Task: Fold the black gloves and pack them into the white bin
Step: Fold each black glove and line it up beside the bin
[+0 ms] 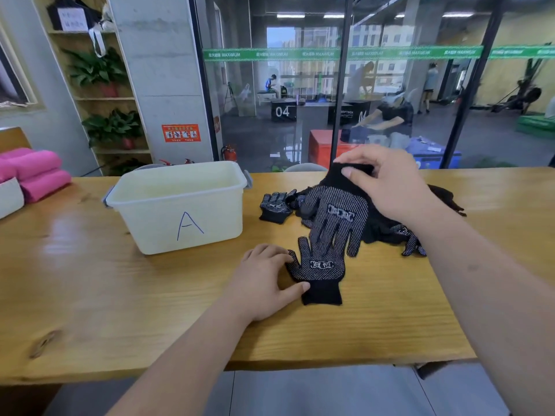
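Black with white dots, one glove (319, 272) lies flat at mid-frame on the table (120, 310), its cuff toward the bottom edge. The left hand (264, 280) rests beside it, relaxed fingers and thumb touching its left edge. Just above, a second glove (333, 216) hangs fingers-down, overlapping the first; the right hand (390, 187) pinches its cuff. More gloves (387, 229) are heaped at right. The white bin (180, 205), marked A, stands left of centre.

We look from a pale wooden table (90, 295) into a gym hall. Behind the green-striped glass wall (300, 54) stand black jump boxes (282, 111) and a red padded block (321, 145).
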